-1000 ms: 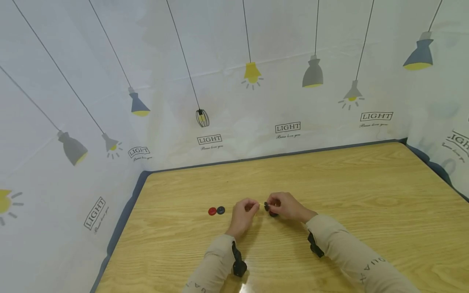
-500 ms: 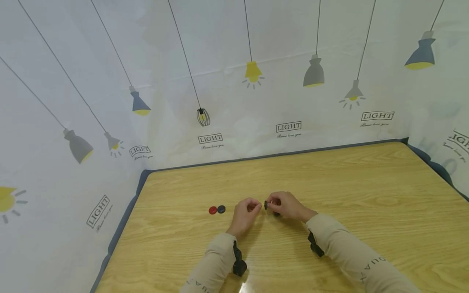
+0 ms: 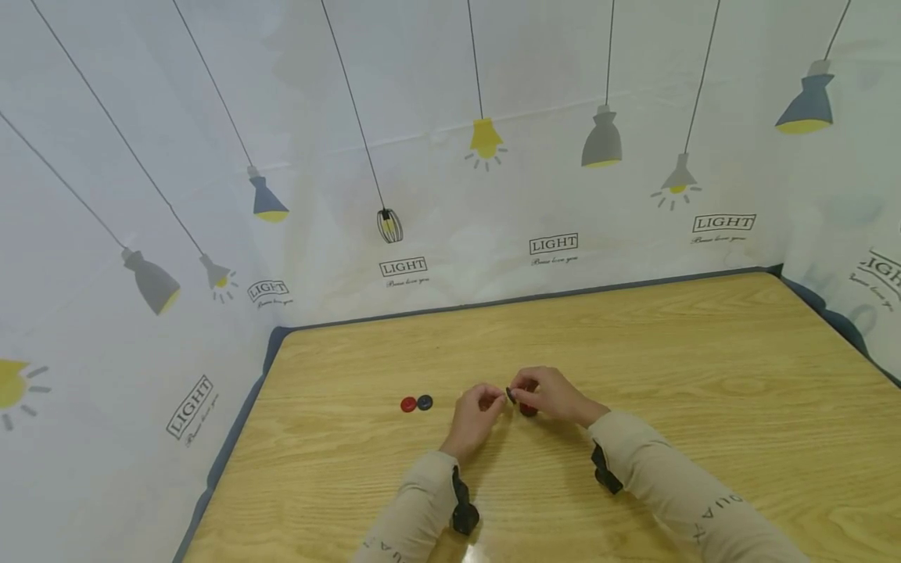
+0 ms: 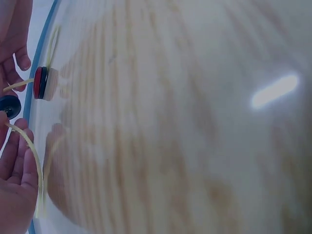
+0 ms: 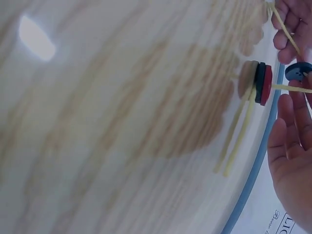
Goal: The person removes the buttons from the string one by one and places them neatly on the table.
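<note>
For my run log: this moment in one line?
left hand: pinches yellow cord; right hand: pinches dark button; on cord: red disc, black disc; on table: loose red disc, loose black disc

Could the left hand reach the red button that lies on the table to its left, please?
Probably yes: the red button lies near the left hand, and only a flat black button lies between them. However, the hand pinches the yellow cord, so it may first need to let go.
</note>
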### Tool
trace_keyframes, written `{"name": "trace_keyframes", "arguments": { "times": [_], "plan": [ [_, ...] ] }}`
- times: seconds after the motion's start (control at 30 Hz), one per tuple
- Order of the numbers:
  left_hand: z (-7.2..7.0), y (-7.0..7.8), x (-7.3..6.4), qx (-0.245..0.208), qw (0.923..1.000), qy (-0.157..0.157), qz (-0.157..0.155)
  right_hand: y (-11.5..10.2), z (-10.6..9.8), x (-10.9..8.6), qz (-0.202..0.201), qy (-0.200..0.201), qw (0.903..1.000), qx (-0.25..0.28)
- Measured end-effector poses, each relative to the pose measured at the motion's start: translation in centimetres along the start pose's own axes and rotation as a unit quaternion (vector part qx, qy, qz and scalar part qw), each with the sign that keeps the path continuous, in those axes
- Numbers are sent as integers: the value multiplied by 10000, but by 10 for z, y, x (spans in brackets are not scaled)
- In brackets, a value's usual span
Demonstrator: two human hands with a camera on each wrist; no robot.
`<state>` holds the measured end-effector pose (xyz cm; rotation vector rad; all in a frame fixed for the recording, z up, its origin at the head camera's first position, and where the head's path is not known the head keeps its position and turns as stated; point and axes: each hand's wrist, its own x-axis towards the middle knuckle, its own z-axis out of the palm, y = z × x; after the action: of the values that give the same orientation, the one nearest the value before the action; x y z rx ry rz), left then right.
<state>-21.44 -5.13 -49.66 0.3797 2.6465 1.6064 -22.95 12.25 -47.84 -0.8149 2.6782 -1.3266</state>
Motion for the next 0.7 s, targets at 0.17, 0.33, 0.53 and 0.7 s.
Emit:
{"name": "trace_keyframes", "arguments": {
  "times": [0.17, 0.33, 0.53, 0.7],
  "plan": [
    [1, 1, -2, -312, 9995, -87, 51, 0, -2, -1, 43, 9, 9999, 134],
    [-4, 20, -9, -802, 9965, -240, 51, 2, -2, -1, 20, 24, 9997, 228],
    [-7, 32, -14, -1027, 9940, -358, 68, 1, -2, 0, 67, 16, 9994, 352],
    [-4, 27, -12, -1156, 9926, -365, 76, 0, -3, 0, 100, 4, 9990, 432]
  ]
}}
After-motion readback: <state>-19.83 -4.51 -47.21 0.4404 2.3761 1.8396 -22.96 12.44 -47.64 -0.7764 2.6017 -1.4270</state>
